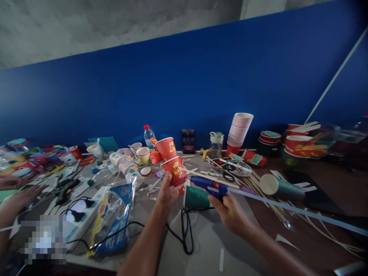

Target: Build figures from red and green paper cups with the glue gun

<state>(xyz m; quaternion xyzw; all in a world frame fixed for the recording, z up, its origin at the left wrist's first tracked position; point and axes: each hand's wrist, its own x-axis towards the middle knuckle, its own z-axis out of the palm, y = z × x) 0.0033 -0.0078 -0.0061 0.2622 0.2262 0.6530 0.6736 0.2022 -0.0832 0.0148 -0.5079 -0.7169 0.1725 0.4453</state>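
Observation:
Near the centre, my left hand (168, 191) is closed round the lower of two red paper cups (174, 170). The upper red cup (166, 148) sits tilted on top of it. My right hand (230, 211) grips a blue glue gun (209, 185) with a long translucent glue stick (287, 207) out of its back. The gun's nozzle points left and is close to the lower cup's side; whether they touch I cannot tell. A thin wooden stick (207, 176) runs from beside the cup over the gun. Behind the gun, a green cup (197, 197) lies on its side.
A tall cup stack (240, 132), a glass jar (216, 145) and a bottle (148, 136) stand at the back. Wooden sticks and scissors (228, 176) lie at right. A black cable (186, 234) loops below the cups. Another person's hands (24, 195) are at far left, by a power strip (83, 214).

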